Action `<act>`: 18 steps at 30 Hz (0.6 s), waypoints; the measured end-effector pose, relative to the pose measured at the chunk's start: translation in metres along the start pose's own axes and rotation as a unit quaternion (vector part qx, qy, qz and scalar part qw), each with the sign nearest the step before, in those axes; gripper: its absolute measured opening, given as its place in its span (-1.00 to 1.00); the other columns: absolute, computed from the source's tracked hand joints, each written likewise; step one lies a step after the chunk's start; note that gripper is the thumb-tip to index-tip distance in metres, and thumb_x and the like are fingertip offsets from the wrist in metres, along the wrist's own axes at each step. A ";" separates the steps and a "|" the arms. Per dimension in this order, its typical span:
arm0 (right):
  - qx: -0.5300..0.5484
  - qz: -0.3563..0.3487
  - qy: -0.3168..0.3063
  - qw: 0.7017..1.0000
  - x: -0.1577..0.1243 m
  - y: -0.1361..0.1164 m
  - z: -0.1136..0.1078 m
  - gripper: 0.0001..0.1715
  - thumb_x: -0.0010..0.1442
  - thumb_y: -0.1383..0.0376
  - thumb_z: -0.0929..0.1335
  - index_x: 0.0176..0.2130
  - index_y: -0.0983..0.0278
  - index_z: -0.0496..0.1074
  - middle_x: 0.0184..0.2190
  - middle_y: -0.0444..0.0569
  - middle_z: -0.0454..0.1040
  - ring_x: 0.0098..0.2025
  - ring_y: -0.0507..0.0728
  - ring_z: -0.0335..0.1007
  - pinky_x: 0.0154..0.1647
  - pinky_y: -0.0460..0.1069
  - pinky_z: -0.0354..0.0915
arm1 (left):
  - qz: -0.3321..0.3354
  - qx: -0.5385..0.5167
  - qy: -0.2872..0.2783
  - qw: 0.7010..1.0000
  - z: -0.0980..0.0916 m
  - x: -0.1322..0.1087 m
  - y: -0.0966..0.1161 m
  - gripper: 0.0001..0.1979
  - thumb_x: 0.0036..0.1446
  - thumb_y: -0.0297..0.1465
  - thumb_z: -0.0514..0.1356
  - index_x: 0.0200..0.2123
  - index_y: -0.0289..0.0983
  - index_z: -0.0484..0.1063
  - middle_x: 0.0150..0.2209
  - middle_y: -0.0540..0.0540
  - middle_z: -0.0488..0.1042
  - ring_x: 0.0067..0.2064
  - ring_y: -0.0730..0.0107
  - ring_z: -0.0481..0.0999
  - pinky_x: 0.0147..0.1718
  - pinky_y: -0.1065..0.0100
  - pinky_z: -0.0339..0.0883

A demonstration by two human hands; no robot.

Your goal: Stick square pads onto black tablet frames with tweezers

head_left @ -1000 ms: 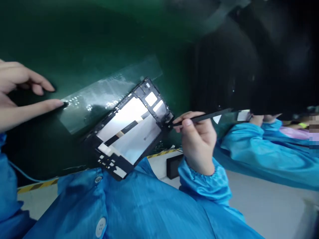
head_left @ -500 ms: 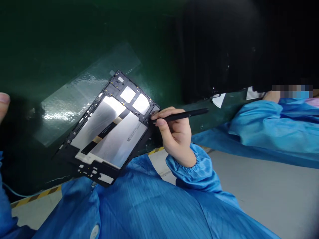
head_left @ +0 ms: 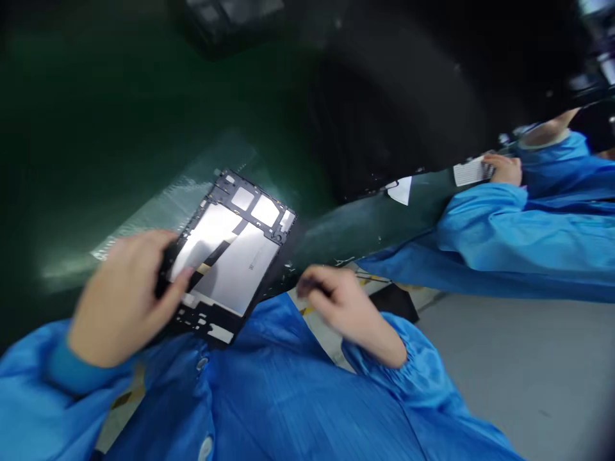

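Note:
An opened tablet (head_left: 252,256) lies tilted at the front edge of the green work surface, its silver inner plate, black frame and dark ribbon strip facing up. My left hand (head_left: 122,288) is on its left long edge, with the thumb over the inner plate and the fingers at the far side, partly blurred. Right of the tablet, apart from it, my right hand (head_left: 339,301) hangs over the table edge with its fingers curled. Motion smears those fingertips, and I cannot make out whether anything is in them. A clear plastic film (head_left: 144,214) lies partly under the tablet.
A large black object (head_left: 408,109) takes up the back right. Near its front edge lies a white piece (head_left: 400,191). At the right, a co-worker's hand (head_left: 504,169) touches a white ribbed item (head_left: 467,172). Another dark device (head_left: 235,19) sits at the far edge of view.
My left hand has come in from the left onto the tablet's edge. My right hand has drawn away from the tablet, and the black pen-like tool it held no longer shows.

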State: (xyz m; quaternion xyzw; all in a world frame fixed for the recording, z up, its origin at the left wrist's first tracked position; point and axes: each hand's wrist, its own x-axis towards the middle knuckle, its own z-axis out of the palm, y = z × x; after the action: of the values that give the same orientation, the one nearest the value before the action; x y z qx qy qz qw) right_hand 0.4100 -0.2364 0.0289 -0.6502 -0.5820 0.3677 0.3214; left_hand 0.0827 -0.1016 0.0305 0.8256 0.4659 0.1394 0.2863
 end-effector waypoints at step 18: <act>0.256 0.077 0.162 0.950 0.213 -0.113 0.068 -0.41 0.22 -0.18 0.55 -0.14 0.25 0.48 -0.38 -0.17 0.50 -0.43 0.03 0.46 -0.46 -0.07 0.43 | -0.001 -0.045 0.294 0.955 0.010 0.051 -0.080 -0.57 0.43 -0.11 0.29 0.16 -0.29 0.50 0.11 -0.19 0.56 0.08 0.27 0.60 0.13 0.12 0.64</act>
State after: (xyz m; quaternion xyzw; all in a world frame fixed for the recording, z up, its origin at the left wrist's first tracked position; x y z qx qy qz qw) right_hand 0.3044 -0.0124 0.0668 -0.6397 -0.3570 0.4174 0.5377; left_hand 0.0593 -0.0296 -0.0275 0.7341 0.5233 0.3965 0.1734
